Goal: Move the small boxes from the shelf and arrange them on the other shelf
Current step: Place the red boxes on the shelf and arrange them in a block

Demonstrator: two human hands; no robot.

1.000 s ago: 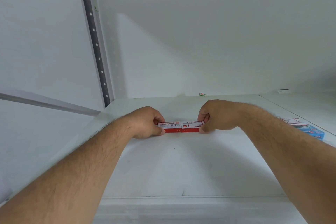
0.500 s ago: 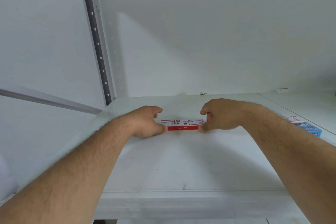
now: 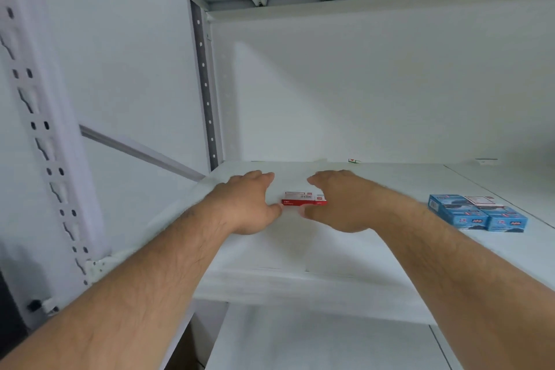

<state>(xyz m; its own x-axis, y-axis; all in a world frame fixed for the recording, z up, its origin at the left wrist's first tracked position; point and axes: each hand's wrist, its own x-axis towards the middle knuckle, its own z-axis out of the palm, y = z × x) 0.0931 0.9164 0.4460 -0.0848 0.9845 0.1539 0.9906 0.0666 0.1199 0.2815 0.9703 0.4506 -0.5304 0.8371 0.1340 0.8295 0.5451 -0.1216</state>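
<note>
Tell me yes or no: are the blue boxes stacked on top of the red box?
No, the blue boxes sit apart on the shelf, to the right of the red box, with the right hand between them.

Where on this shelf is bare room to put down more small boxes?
Bare shelf lies between the red box and the blue boxes, also along the front edge. It is crowded around the red box, flanked by the left hand and right hand.
</note>
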